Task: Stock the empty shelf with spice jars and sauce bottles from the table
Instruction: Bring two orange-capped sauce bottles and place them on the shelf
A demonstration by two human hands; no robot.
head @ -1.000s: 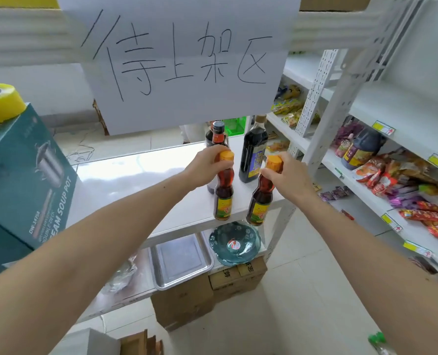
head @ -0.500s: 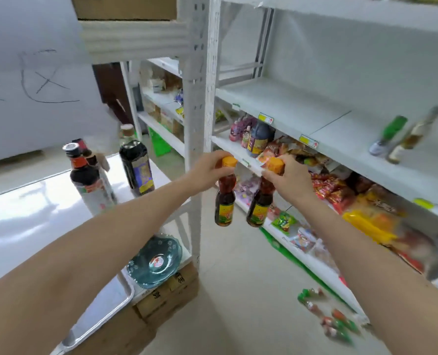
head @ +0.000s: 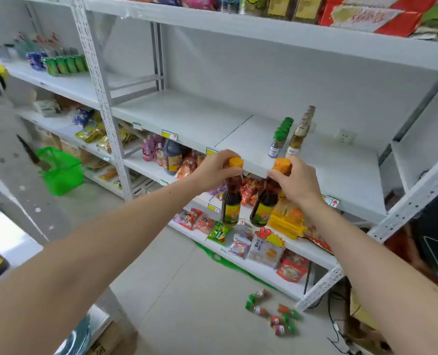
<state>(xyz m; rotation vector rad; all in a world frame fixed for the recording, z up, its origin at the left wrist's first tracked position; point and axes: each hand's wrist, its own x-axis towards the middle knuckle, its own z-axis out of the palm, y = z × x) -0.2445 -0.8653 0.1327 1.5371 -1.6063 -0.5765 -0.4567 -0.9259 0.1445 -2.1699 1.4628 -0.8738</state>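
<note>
The left hand [head: 212, 170] grips one bottle [head: 231, 198] by its neck. The right hand [head: 298, 181] grips another bottle [head: 265, 203], just below the shelf [head: 340, 172].

Legible text: we read none | shelf-edge price tags [head: 169, 136]: we see red arrows only, print too small | held sauce bottles [head: 231, 198]: green-yellow labels blurred, brand unreadable | snack packets [head: 265, 248]: characters present, not decipherable | top-shelf red pack [head: 366, 16]: lettering blurred
</note>
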